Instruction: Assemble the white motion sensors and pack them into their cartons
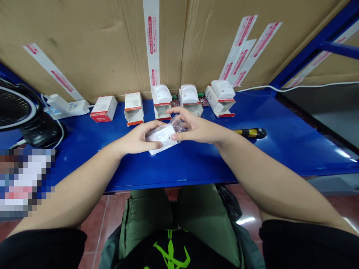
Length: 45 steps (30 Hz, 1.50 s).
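Hands (137, 138) hold a white device (165, 137), seemingly in clear plastic (177, 123).

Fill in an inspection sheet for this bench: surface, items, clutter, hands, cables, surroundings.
Surface: blue tabletop, glossy; no spill seen.
Items: white device in clear plastic; five small boxes, three with white units on top; red circuit boards among them.
Clutter: yellow-black handle at right; fan at left.
Hands: left hand holds the device; right hand touches it and the plastic.
Cables: white, at both sides; power strip left.
Surroundings: taped cardboard behind; tiled floor.
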Motion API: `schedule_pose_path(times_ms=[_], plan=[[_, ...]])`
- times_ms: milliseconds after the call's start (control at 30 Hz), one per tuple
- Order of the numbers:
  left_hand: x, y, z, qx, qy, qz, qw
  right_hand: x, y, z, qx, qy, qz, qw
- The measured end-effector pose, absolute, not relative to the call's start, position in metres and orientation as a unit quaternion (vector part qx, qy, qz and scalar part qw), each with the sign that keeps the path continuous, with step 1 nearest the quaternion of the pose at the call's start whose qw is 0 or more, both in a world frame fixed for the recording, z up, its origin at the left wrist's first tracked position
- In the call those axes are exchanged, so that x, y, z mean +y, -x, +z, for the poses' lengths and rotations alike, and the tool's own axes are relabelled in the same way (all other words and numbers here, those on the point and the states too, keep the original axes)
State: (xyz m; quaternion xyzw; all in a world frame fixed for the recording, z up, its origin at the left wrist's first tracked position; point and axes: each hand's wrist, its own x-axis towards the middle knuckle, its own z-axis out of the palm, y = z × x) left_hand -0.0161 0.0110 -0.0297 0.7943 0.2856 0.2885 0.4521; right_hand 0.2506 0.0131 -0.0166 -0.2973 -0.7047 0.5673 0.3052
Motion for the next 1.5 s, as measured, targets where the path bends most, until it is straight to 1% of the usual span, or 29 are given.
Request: schedule_pose_path(times_ms=[100, 167, 233, 267, 333, 367, 400, 433, 500, 567, 667, 867, 1033, 1133, 1300, 1500], plan=[[0.012, 0.016, -0.029, 0.295, -0.79, 0.308, 0.44, 0.01, -0.248, -0.014, -0.706, 0.262, 0.606, 0.256], [0.016, 0.019, -0.027, 0.306, -0.778, 0.316, 0.448, 0.01, -0.247, -0.015, -0.687, 0.261, 0.63, 0.252], [0.026, 0.029, -0.021, 0.34, -0.765, 0.35, 0.42, 0.01, -0.246, -0.017, -0.669, 0.271, 0.645, 0.25], [0.032, 0.036, -0.018, 0.371, -0.76, 0.38, 0.375, 0.011, -0.246, -0.018, -0.664, 0.276, 0.649, 0.248], [0.045, 0.054, -0.013, 0.45, -0.75, 0.436, 0.212, 0.012, -0.246, -0.018, -0.657, 0.287, 0.651, 0.249], [0.051, 0.063, -0.011, 0.493, -0.747, 0.425, 0.136, 0.012, -0.247, -0.018, -0.655, 0.293, 0.65, 0.252], [0.057, 0.071, -0.011, 0.537, -0.737, 0.402, 0.085, 0.012, -0.247, -0.018, -0.653, 0.296, 0.648, 0.257], [0.062, 0.079, -0.013, 0.58, -0.722, 0.372, 0.058, 0.012, -0.247, -0.017, -0.652, 0.3, 0.646, 0.262], [0.07, 0.089, -0.02, 0.641, -0.696, 0.318, 0.057, 0.012, -0.247, -0.016, -0.649, 0.308, 0.642, 0.268], [0.076, 0.095, -0.029, 0.658, -0.69, 0.292, 0.079, 0.012, -0.247, -0.014, -0.645, 0.318, 0.638, 0.276], [0.084, 0.099, -0.04, 0.648, -0.692, 0.308, 0.079, 0.013, -0.246, -0.013, -0.634, 0.336, 0.63, 0.295], [0.086, 0.101, -0.033, 0.583, -0.657, 0.477, -0.033, 0.017, -0.244, -0.013, -0.571, 0.375, 0.641, 0.351], [0.06, 0.077, -0.021, 0.493, -0.671, 0.545, -0.098, 0.019, -0.243, -0.011, -0.505, 0.352, 0.664, 0.425], [0.042, 0.056, -0.02, 0.436, -0.698, 0.554, -0.124, 0.017, -0.24, -0.009, -0.489, 0.34, 0.681, 0.425], [0.025, 0.031, -0.026, 0.358, -0.758, 0.533, -0.113, 0.014, -0.234, -0.01, -0.482, 0.325, 0.711, 0.396], [0.022, 0.023, -0.028, 0.336, -0.759, 0.535, -0.158, 0.02, -0.235, -0.017, -0.453, 0.326, 0.705, 0.437]])
